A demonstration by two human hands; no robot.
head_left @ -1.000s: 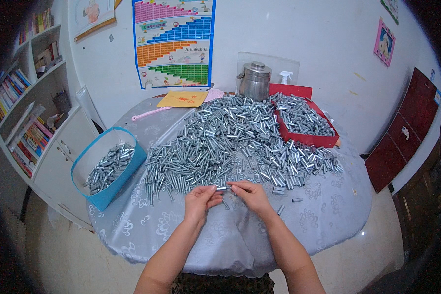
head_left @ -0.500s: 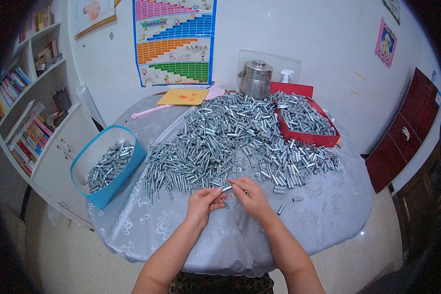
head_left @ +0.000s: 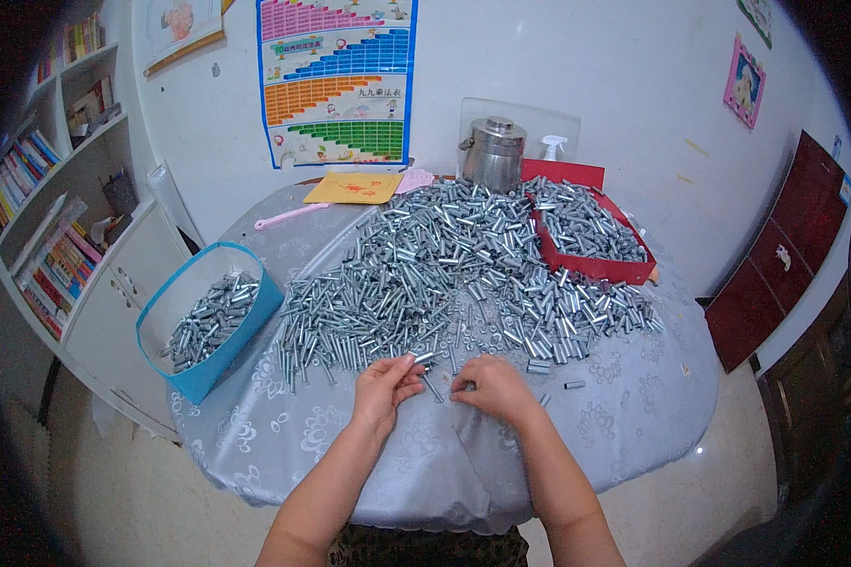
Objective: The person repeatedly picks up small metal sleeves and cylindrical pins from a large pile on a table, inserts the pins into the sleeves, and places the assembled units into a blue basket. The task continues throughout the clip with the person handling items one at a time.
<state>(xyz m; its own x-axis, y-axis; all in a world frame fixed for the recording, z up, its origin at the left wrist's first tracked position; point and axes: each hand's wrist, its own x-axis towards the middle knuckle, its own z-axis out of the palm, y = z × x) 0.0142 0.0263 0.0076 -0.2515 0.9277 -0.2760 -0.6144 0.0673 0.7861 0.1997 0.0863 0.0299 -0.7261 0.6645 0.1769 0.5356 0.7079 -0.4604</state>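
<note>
While the left hand (head_left: 385, 387) pinches a small metal bolt (head_left: 423, 358), the right hand (head_left: 490, 386) hides its own grip.

Bare grey patterned tablecloth (head_left: 633, 416) lies open along the near edge around my hands. Ahead, the wide heap of silver metal bolts (head_left: 444, 274) blocks the middle; the blue fabric bin (head_left: 208, 312) crowds the left edge, the red cardboard tray (head_left: 591, 236) the far right.

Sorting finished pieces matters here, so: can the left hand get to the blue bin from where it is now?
Probably yes. The left hand holds a small metal bolt near the table's front edge, and the blue bin sits open-topped to its left. Only bare tablecloth lies between them, nothing standing in the way.
</note>
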